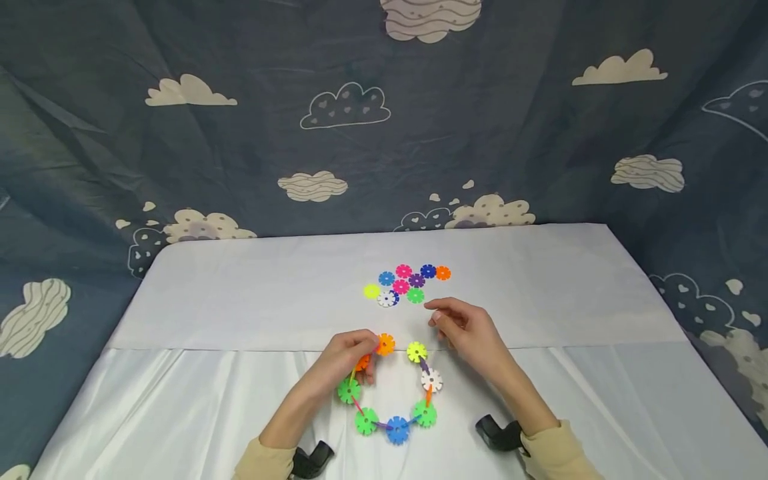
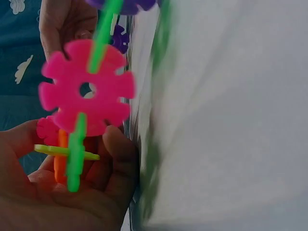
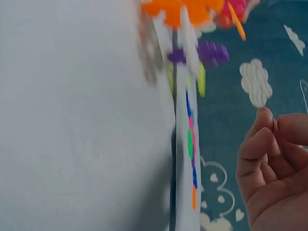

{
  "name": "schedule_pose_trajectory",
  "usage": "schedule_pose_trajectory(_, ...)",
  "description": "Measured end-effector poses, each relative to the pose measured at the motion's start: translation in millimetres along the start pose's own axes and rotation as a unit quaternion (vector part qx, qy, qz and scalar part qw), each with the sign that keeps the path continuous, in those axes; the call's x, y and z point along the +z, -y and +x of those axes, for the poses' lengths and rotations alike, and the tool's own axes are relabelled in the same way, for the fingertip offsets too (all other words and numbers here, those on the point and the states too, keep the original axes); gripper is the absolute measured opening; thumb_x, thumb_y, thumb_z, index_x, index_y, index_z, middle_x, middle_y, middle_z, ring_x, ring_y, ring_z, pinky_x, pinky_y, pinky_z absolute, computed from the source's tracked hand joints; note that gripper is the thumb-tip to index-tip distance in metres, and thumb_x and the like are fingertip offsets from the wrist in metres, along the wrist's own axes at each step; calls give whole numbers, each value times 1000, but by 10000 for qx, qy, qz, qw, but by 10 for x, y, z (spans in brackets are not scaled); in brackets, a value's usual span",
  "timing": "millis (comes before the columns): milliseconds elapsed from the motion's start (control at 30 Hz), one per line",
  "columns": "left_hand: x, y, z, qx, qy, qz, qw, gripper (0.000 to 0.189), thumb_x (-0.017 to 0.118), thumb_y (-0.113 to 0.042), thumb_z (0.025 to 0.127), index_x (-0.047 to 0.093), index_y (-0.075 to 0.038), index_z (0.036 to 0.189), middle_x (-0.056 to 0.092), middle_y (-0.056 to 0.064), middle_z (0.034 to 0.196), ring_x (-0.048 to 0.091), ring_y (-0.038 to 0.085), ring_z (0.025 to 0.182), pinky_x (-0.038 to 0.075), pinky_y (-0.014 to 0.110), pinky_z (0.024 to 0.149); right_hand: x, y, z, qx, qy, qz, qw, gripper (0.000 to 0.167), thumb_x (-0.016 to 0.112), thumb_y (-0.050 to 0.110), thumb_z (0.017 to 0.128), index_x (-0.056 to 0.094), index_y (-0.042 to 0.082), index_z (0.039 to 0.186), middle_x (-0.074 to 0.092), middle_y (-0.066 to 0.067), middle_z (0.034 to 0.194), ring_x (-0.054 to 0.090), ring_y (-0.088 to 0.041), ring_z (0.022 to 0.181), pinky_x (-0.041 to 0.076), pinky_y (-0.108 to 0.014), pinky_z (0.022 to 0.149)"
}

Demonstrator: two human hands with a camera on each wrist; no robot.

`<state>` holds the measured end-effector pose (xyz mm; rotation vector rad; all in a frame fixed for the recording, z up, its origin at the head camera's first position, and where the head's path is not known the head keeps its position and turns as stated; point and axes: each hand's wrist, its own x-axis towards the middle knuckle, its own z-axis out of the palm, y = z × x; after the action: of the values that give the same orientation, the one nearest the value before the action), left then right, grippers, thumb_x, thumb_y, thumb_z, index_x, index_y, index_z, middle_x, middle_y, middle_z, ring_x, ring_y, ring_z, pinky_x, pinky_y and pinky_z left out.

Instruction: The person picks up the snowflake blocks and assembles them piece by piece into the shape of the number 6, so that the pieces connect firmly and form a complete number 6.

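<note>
At lower centre of the frame, the left hand (image 1: 345, 357) pinching the disc chain (image 1: 398, 437) does best with a light, steady grip, while the right hand (image 1: 468, 328), fingers narrowly parted and seemingly empty, hovers beside the loose discs (image 1: 401, 287).

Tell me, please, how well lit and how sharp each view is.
Head view: bright, the disc chain distinct; left wrist view: dimmer, the large pink disc fairly clear, blurred green patches on the white cloth; right wrist view: also dim, the orange disc blurred at the top, the right hand crisper, soft shadow on the cloth.
</note>
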<state>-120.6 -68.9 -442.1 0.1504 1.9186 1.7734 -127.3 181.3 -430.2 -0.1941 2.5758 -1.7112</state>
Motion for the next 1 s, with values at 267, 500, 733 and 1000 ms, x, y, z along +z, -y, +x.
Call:
schedule_pose_trajectory(267,33,5,19,63,-35,9,10000,24,52,-20,101,61,1,94,54,7,72,48,16,54,40,22,50,-151,-136,310,-78,-6,-1125,9936,23,59,11,99,68,6,120,69,-8,105,61,-25,88,55,-35,77)
schedule_pose_trajectory(500,55,0,31,148,-156,-56,9998,21,51,-17,101,61,-1,93,51,6,69,46,16,53,40,23,50,-148,-239,719,-233,878,-1758,9802,31,64,5,93,67,11,124,66,-5,121,58,-25,106,48,-42,95)
schedule_pose_trajectory(733,59,-14,16,138,-86,-141,9998,22,49,-18,102,60,1,95,51,7,71,46,17,55,41,23,52,-117,-269,893,-379,1337,-2031,9693,33,71,4,87,69,15,118,64,-1,104,52,-20,90,48,-33,80)
schedule_pose_trajectory(1000,45,-31,16,142,-7,-301,9994,22,48,-17,102,58,1,96,51,6,72,46,16,56,43,23,55,-101,-218,856,-368,1737,-2367,9552,32,75,5,85,68,9,115,59,-1,94,50,-19,86,47,-30,77)
